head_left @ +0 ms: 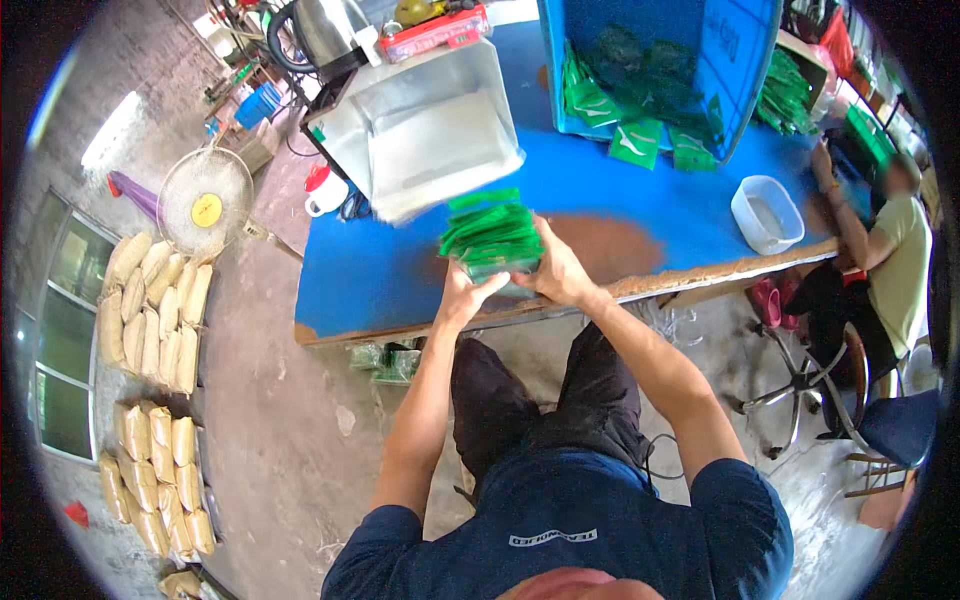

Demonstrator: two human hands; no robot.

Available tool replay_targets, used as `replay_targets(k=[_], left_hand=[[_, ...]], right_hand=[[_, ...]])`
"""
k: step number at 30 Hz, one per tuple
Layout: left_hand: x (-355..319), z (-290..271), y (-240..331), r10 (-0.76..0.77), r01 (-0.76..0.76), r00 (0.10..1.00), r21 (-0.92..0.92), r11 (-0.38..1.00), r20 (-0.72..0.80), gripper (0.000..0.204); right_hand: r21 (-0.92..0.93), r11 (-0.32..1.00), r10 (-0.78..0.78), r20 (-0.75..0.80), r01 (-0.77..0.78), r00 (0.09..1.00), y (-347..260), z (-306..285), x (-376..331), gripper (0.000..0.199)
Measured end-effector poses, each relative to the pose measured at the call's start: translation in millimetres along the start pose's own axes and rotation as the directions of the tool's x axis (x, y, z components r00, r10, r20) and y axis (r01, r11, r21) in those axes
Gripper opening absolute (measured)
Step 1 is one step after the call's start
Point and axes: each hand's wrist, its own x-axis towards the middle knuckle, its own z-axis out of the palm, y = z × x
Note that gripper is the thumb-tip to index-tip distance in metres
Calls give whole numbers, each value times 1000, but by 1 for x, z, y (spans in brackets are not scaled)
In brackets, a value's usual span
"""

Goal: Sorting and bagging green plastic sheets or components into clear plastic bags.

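Note:
A thick stack of green packets (pixel 490 232) is held between both of my hands, over the near edge of the blue table (pixel 390 285). My left hand (pixel 466 296) grips the stack's lower left side, thumb pointing inward. From the right, my right hand (pixel 556 268) clasps its edge with the fingers partly hidden behind it. The packets look slightly smeared by motion. Just beyond the stack lies a pale metal tray (pixel 440 140). Farther right, a blue crate (pixel 745 90) on its side holds many green packets, with several loose ones (pixel 636 142) at its opening.
A clear plastic tub (pixel 768 215) stands near the table's right edge. An electric kettle (pixel 318 35) and a red box (pixel 435 35) are at the back left. A fan (pixel 205 200) and piled sacks (pixel 150 310) stand left. Another person (pixel 890 240) sits at the right.

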Motion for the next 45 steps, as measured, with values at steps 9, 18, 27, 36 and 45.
replay_targets(k=[9, 18, 27, 36, 45], left_hand=[[22, -12, 8, 13, -15, 998, 40, 999, 68, 123], [20, -2, 10, 60, -56, 998, -198, 979, 12, 121], [19, 0, -10, -112, 132, 989, -251, 959, 94, 108], [4, 67, 4, -170, 4, 971, -705, 709, -166, 68], [7, 11, 3, 21, -28, 995, 66, 997, 96, 124]], right_hand=[[-150, 989, 5, 107, 12, 994, 11, -4, 11, 102], [-10, 992, 128, 52, -128, 990, -15, 1, 11, 98], [-62, 995, 73, -27, -75, 997, -6, 0, 0, 90], [715, 654, 335, 19, -247, 942, -15, 13, 4, 78], [309, 944, 104, 65, -119, 993, 6, -31, 0, 106]])
